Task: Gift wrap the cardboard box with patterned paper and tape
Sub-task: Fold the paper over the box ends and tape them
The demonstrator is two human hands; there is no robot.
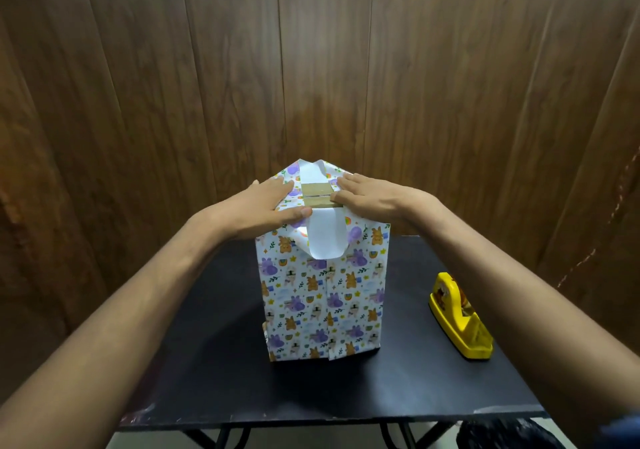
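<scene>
A tall box wrapped in white paper printed with purple and orange animals stands upright in the middle of the black table. On its top, a strip of bare cardboard shows between folded-in side flaps. My left hand presses flat on the left flap with straight fingers. My right hand presses flat on the right flap. A white paper flap hangs down over the near face, and another white flap stands up at the far edge.
A yellow tape dispenser sits on the table to the right of the box. Brown wood panelling closes the space behind and to both sides. A dark bag lies below the table's right front corner.
</scene>
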